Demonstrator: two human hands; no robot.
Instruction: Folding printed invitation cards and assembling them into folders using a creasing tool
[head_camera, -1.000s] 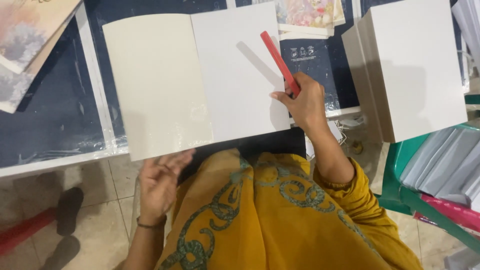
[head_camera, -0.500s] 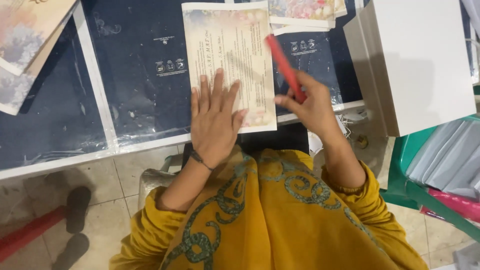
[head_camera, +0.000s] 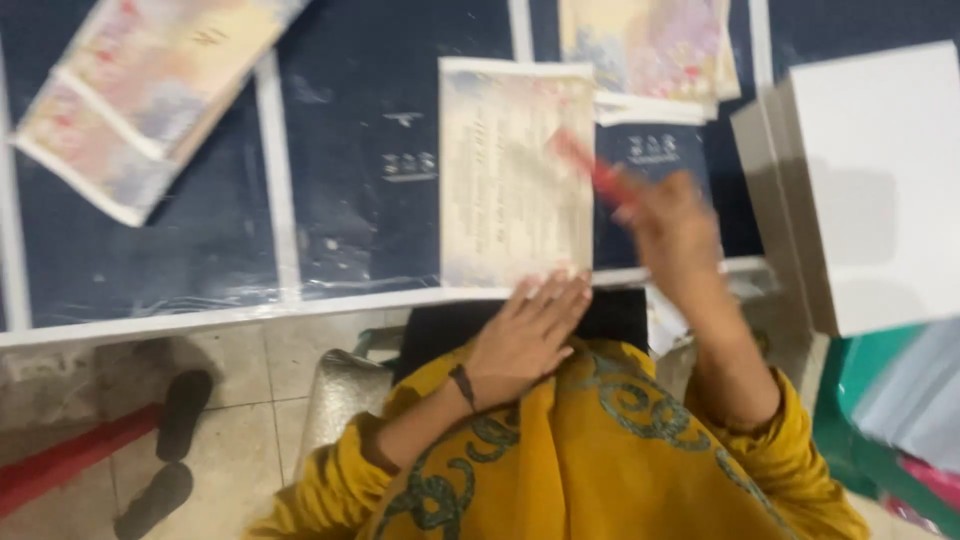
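Note:
A folded cream card (head_camera: 515, 175) with faint print lies upright on the dark blue sheets (head_camera: 350, 170) of the work surface. My left hand (head_camera: 528, 335) lies flat with fingers apart at the card's lower edge, its fingertips touching it. My right hand (head_camera: 675, 235), blurred by motion, holds a red stick-shaped tool (head_camera: 592, 168) over the card's right edge. I wear a yellow garment with green pattern (head_camera: 600, 450).
A tall stack of white sheets (head_camera: 870, 190) stands at the right. Pastel printed cards (head_camera: 140, 100) lie at top left, more printed cards (head_camera: 650, 45) at top centre. A green basket with papers (head_camera: 900, 420) sits lower right. Sandals (head_camera: 165, 450) lie on the tiled floor.
The open white sheet was folded into a narrow card. My left hand came up onto it, then slid down to its lower edge. My right hand with the red tool moved across the card.

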